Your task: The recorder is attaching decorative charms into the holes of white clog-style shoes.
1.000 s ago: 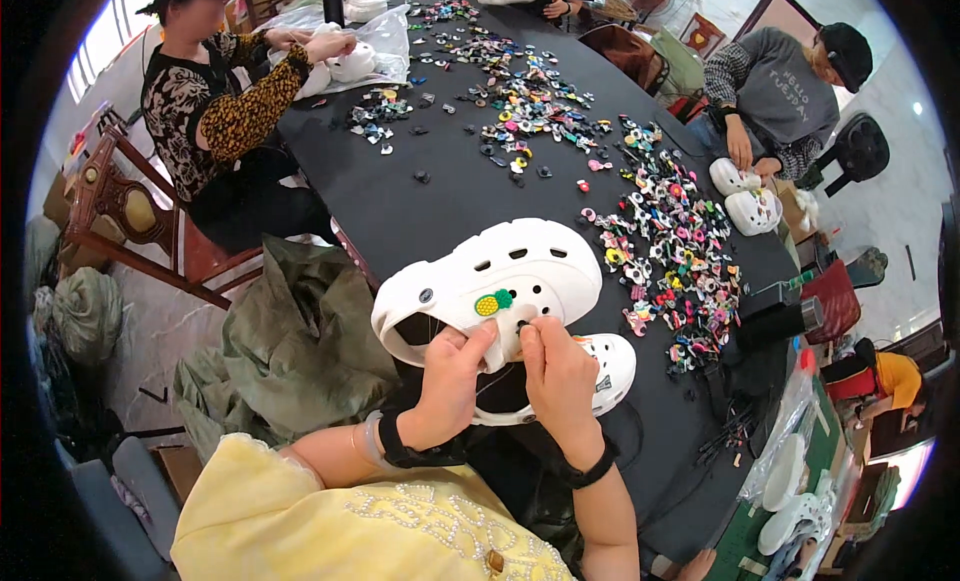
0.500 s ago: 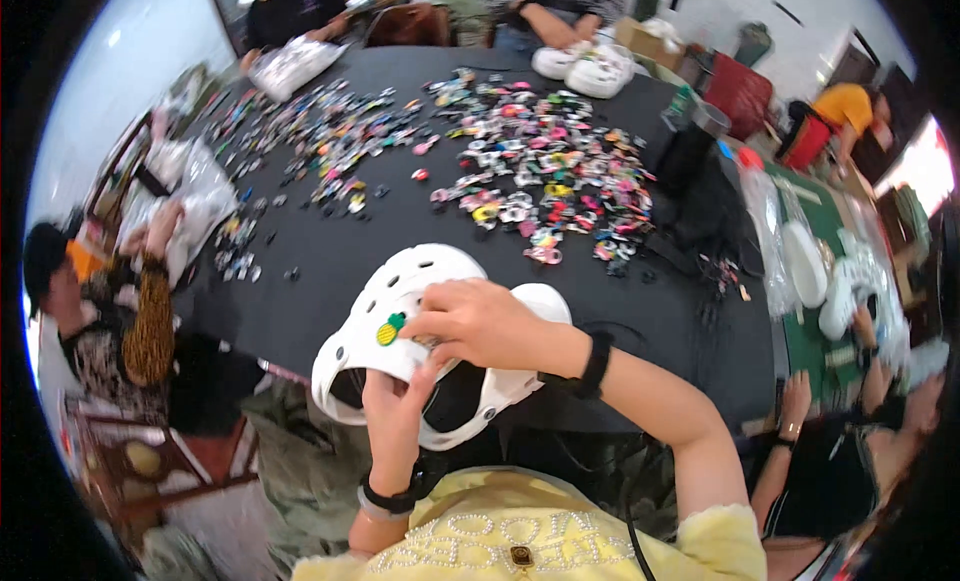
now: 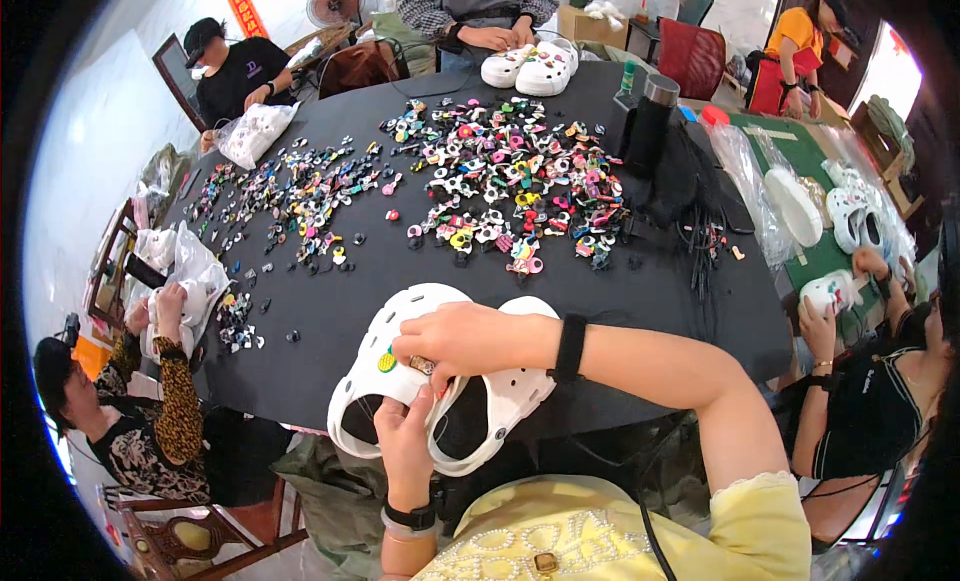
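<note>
White is the clog (image 3: 395,384) you have near the middle of the worktop's (image 3: 300,381) near edge, a second white clog (image 3: 512,406) just to its right. Over the last second your right hand (image 3: 470,339) has swung across the upper, and a brownish charm (image 3: 422,364) now shows under its fingers, beside the pineapple charm (image 3: 387,361) — so the work seems centred on that spot. Your right fingers curl about the charm; whether they pinch or only press, I cannot tell. Your left hand (image 3: 405,436) grips the rim of the foot opening.

At the worktop's left edge, a clear plastic bag (image 3: 200,271) holds white things, probably clogs. Toward the far right corner stands a black bottle (image 3: 652,131) — contents hidden. Loose charms (image 3: 510,171) lie uncontained across the worktop's far half.
</note>
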Demonstrator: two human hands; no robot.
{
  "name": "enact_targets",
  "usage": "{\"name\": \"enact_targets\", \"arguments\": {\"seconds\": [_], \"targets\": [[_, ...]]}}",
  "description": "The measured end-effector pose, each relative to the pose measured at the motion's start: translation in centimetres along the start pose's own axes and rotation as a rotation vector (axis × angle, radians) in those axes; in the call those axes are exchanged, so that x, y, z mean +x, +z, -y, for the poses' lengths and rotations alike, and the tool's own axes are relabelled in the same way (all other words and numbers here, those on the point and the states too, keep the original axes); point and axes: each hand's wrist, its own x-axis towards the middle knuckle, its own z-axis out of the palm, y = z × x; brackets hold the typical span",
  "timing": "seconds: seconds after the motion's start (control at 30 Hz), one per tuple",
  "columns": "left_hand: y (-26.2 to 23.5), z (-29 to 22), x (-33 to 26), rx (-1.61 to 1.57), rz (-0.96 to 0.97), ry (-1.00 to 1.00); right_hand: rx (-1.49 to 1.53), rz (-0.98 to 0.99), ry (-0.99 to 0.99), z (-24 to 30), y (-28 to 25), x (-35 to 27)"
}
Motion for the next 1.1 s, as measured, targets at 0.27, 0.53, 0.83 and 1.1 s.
{"name": "enact_targets", "arguments": {"seconds": [0.27,0.53,0.83,1.1], "targets": [[-0.7,1.7,0.6,0.097,-0.064,0.060,-0.131,-0.058,-0.211,-1.2,0.5,-0.1],[-0.3,1.2,1.3,0.304,-0.039,0.052,0.125,-0.025,-0.122,-3.2,0.9,-0.1],[0.3,1.1,1.2,0.375,-0.034,0.155,0.317,0.182,-0.103,-4.4,-0.5,1.7],[0.0,2.1,0.7,0.378,-0.064,0.106,0.492,0.455,0.039,-6.0,-1.4,3.7]]}}
